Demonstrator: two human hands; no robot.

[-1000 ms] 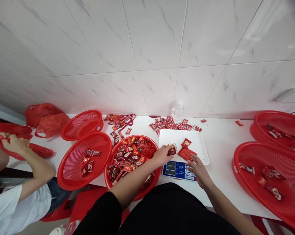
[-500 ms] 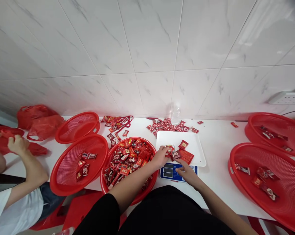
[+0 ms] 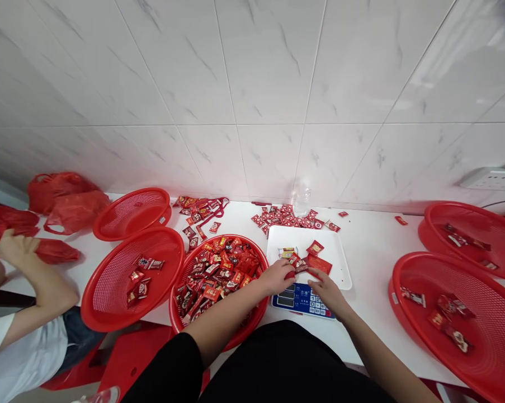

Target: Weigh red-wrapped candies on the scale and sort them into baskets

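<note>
A white weighing scale point(image 3: 340, 263) with a blue keypad point(image 3: 305, 298) sits in front of me on the white table. Several red candy packets point(image 3: 310, 258) lie on its platform. My left hand point(image 3: 276, 277) rests at the platform's near left edge, fingers pinched on a red packet point(image 3: 292, 272). My right hand point(image 3: 327, 290) lies over the keypad, fingertips touching the packets at the platform's front edge. Left of the scale a red mesh basket point(image 3: 180, 324) is full of red wrapped candies point(image 3: 218, 268).
Two more red baskets point(image 3: 109, 302) stand at left, two point(image 3: 487, 358) at right, each with a few candies. Loose packets point(image 3: 292, 215) lie by the tiled wall. Another person's hand point(image 3: 13, 246) at far left handles red plastic bags point(image 3: 59, 198).
My left hand set packets on the platform and drew back to its near edge. My right hand slid left from beside the keypad to over it, reaching the packets.
</note>
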